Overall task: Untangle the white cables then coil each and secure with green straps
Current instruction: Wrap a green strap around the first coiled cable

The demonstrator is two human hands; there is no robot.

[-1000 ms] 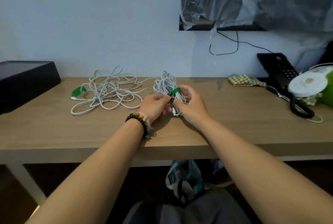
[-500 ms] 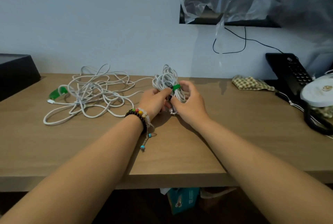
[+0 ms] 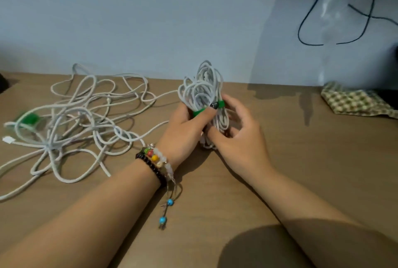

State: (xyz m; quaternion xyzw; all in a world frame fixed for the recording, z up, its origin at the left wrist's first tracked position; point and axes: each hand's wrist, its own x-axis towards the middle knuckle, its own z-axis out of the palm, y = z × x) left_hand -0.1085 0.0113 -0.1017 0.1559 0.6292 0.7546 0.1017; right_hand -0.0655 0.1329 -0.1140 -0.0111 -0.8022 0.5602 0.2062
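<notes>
White coiled cable point(image 3: 202, 93) stands mid-frame on the tabletop point(image 3: 301, 160), our left hand point(image 3: 185, 125) gripping it at the green strap point(image 3: 199, 112), right hand point(image 3: 234, 132) curled round its lower loops; soft, light, springy, so we judge the strapped waist the best hold

A wooden table point(image 3: 301, 170) stands against a pale wall. On it lie a tangled white cable point(image 3: 86, 121), a second green strap point(image 3: 29, 119) and a checked cloth point(image 3: 355, 104).
</notes>
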